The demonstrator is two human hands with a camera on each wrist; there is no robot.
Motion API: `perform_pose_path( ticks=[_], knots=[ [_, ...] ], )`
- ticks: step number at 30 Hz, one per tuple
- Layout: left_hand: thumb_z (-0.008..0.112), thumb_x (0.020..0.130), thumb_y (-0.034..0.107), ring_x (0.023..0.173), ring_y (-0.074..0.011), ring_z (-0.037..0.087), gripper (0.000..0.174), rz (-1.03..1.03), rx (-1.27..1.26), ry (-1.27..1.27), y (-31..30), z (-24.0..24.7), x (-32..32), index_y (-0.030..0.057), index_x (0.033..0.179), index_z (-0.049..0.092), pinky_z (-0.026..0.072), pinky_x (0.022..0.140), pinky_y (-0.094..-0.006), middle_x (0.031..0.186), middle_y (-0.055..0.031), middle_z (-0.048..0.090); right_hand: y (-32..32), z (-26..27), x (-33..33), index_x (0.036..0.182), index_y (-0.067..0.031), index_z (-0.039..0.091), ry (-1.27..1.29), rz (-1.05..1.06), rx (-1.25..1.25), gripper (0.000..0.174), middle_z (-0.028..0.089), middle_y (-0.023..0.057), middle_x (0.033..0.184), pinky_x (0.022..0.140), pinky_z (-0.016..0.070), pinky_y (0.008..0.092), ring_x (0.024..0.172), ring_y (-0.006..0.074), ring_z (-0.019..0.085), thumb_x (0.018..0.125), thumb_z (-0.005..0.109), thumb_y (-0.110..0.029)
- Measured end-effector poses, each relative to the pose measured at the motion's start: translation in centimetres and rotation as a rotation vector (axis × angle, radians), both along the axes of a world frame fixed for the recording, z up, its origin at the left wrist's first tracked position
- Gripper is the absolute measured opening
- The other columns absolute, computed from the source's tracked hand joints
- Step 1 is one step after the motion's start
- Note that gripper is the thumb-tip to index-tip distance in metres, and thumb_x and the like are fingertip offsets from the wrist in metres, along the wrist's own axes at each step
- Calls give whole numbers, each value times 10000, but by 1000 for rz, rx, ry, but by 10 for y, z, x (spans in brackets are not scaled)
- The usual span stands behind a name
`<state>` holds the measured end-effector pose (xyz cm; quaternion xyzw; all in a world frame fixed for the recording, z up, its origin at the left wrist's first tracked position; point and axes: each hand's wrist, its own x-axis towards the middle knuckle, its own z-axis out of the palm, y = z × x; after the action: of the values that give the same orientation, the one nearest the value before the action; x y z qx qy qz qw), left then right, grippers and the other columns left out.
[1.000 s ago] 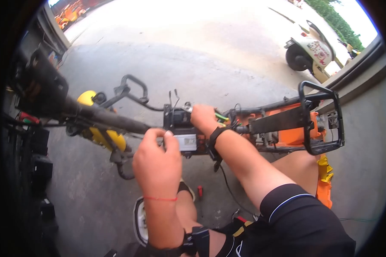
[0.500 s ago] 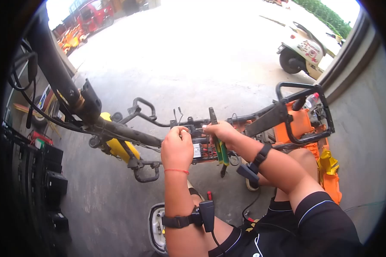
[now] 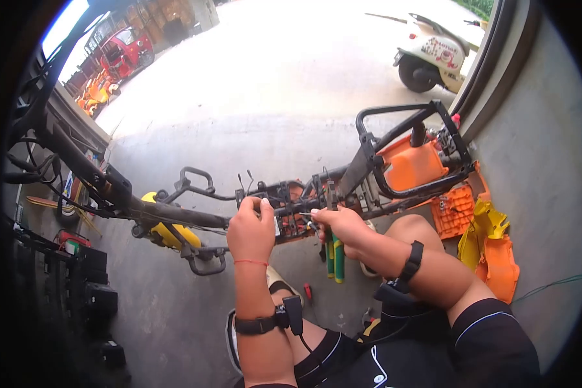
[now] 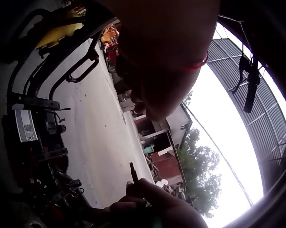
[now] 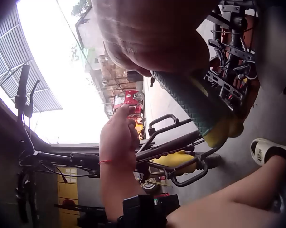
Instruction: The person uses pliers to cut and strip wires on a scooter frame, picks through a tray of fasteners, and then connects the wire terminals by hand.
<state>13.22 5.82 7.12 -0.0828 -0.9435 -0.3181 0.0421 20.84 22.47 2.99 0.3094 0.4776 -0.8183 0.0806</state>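
Note:
My right hand (image 3: pixel 346 229) grips pliers (image 3: pixel 335 258) with green and yellow handles, their metal jaws pointing up and away. Between its thumb and forefinger it also pinches a small slim rod, seen dark and stepped like a bolt (image 4: pixel 134 173) in the left wrist view. To its left, my left hand (image 3: pixel 251 229) is raised with thumb and fingertips drawn together; I cannot tell whether they hold something small. Both hands are over the middle of a stripped scooter frame (image 3: pixel 174 213). A silver box (image 4: pixel 25 126) with a label sits in that frame, mostly covered in the head view.
Orange body panels (image 3: pixel 456 210) and a yellow panel (image 3: pixel 488 223) are at the right. A red-handled tool (image 3: pixel 308 291) lies on the floor. Dark boxes (image 3: pixel 100 297) line the left side. Outside stand a white scooter (image 3: pixel 433 55) and a red three-wheeler (image 3: pixel 126 52).
My right hand came up from the middle of the frame with the pliers, which now stand upright with handles down. My left hand stays raised beside it. The head view has turned.

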Motion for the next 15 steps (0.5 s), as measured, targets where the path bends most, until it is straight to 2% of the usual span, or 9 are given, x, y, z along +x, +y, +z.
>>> perform_pose_path(
  ticks=[2, 4, 6, 8, 10, 12, 14, 15],
  knots=[
    [573, 953, 317, 752, -373, 692, 267, 18, -10, 28, 2, 9, 8, 75, 985, 682, 529, 681, -460, 769, -156, 705, -11, -2, -1, 863, -97, 557, 4, -19, -65, 177, 528, -1, 693, 575, 445, 299, 598, 130, 526, 932, 675, -210],
    [575, 952, 294, 746, -362, 695, 244, 38, -38, 10, 12, 39, 27, 76, 987, 679, 529, 678, -454, 793, -156, 710, -17, 5, -6, 901, -95, 549, 76, 55, -25, 169, 539, 0, 721, 584, 440, 290, 613, 126, 529, 932, 668, -212],
    [590, 929, 253, 738, -341, 699, 201, -95, -50, 92, 25, 66, 50, 83, 992, 677, 530, 662, -441, 803, -148, 708, -21, -5, -14, 943, -84, 557, 69, 61, -27, 176, 567, 6, 756, 589, 435, 285, 622, 113, 523, 928, 671, -216],
    [647, 894, 190, 659, -310, 655, 170, -376, -70, 243, 37, 92, 72, 64, 1005, 672, 496, 614, -400, 737, -140, 655, -22, -17, -22, 973, -71, 568, 169, 104, -82, 186, 587, 16, 781, 614, 452, 290, 666, 111, 548, 920, 677, -213],
    [656, 855, 133, 707, -293, 668, 160, -690, -261, 319, 52, 130, 94, 55, 995, 651, 494, 633, -376, 791, -127, 657, -22, -7, -16, 962, -53, 592, 338, 81, 52, 186, 617, 35, 812, 651, 470, 300, 720, 124, 579, 911, 680, -209],
    [653, 829, 101, 752, -271, 686, 209, -1015, -466, 124, 59, 171, 114, 50, 1029, 622, 493, 656, -354, 843, -116, 668, -24, -2, -27, 937, -34, 619, 165, 188, 213, 196, 643, 61, 829, 685, 483, 326, 771, 137, 598, 901, 681, -217],
    [635, 805, 155, 680, -163, 564, 171, -1169, -380, 291, 69, 182, 128, 96, 964, 615, 430, 622, -314, 737, -12, 504, -33, -14, -30, 915, -15, 633, 195, 156, 227, 224, 657, 84, 824, 694, 483, 349, 763, 154, 603, 890, 687, -231],
    [617, 739, 158, 635, -155, 539, 171, -1143, -261, 306, 76, 174, 133, 99, 900, 609, 406, 584, -295, 706, -1, 477, -28, -13, -27, 915, -15, 633, 181, 151, 227, 224, 657, 84, 824, 694, 483, 349, 763, 154, 603, 890, 687, -231]
  ],
)
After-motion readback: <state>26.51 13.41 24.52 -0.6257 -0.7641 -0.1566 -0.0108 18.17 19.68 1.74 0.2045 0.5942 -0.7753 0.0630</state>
